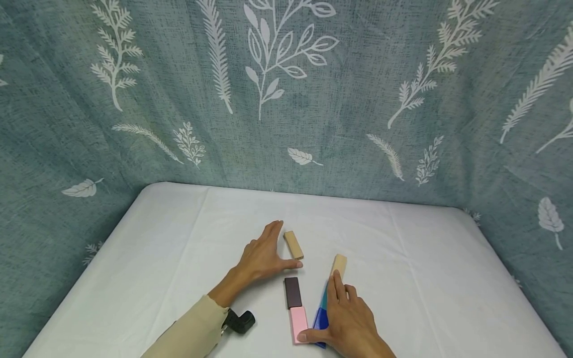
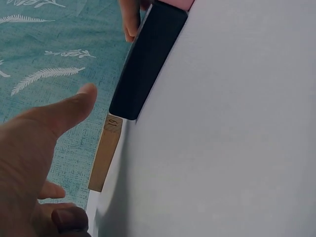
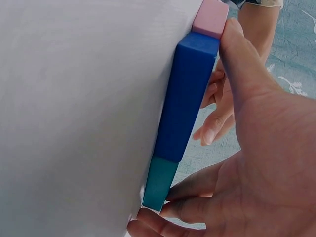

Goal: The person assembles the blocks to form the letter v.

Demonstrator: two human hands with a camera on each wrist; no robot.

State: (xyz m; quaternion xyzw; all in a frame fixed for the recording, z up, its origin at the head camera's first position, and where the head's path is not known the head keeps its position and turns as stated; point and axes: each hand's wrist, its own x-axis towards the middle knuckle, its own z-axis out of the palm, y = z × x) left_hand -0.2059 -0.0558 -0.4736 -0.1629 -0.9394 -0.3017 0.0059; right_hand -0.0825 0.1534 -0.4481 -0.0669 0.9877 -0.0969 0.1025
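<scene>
My left hand is spread at the left of a small wooden block, thumb and fingers apart, holding nothing. Below that block, a dark block lies end to end with a pink block. To their right, a blue block and a teal block form a slanted line, topped by a pale wooden block. My right hand rests along this line. Its thumb lies by the pink and blue blocks, and its extended fingers reach the teal and pale wooden ones, partly covering the line.
A white cloth covers the table under the blocks. Behind it hangs a blue-green leaf-patterned curtain. A black device sits at the left wrist, by the beige sleeve.
</scene>
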